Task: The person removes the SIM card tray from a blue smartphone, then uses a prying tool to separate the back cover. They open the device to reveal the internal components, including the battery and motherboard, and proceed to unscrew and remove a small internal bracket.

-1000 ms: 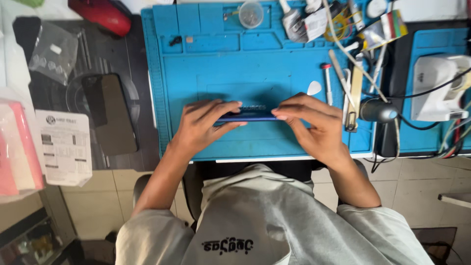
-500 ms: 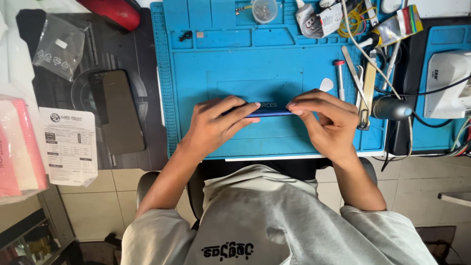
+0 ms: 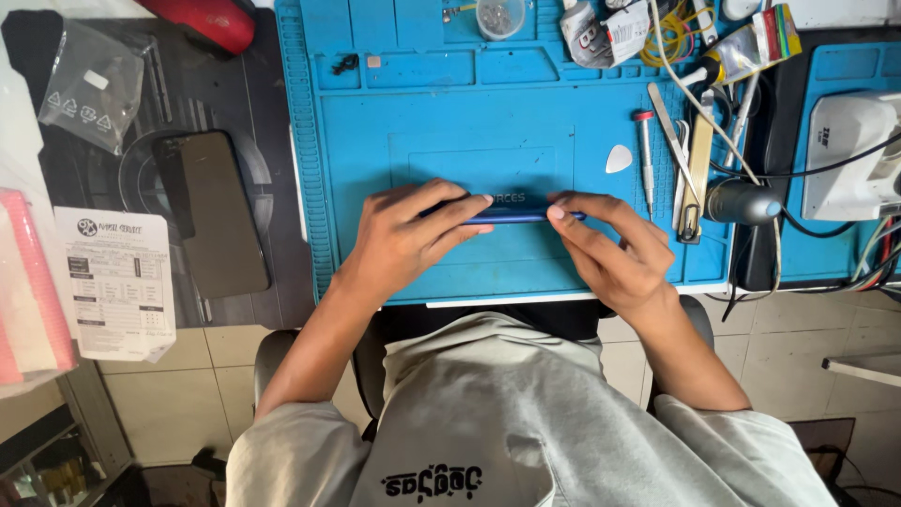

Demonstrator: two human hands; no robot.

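**Head view: both hands pinch a slim blue phone on edge over the mat**

Head view, nearest the camera: the person's grey shirt fills the bottom, and both forearms reach forward over the bench edge. The left hand point(image 3: 404, 235) and the right hand point(image 3: 615, 249) meet at a thin dark-blue smartphone point(image 3: 516, 215), stood on its long edge near the front of the light-blue silicone work mat point(image 3: 488, 113). The fingers point(image 3: 460, 211) of the left hand close over the phone's left end and hide it; the right fingertips point(image 3: 558, 210) pinch the right end, so both hands are grasping the phone and neither is loose.

Against the views from a second and half a second ago, the hands and phone sit in much the same place and the grip looks unchanged; only the camera's framing has drifted a little. Judged from that, the work along the phone's edge is being held steady rather than moved on.

Further out, right of the phone, lie a white triangular plastic pick point(image 3: 618, 158), a red-capped slim screwdriver point(image 3: 646, 155) and metal tweezers point(image 3: 671, 127). To the left, off the mat, a black phone lying face down point(image 3: 221, 211) rests on a dark pad, with a printed white paper sheet point(image 3: 117, 282) near it. At the far edge stands a small clear round dish of screws point(image 3: 499, 17).
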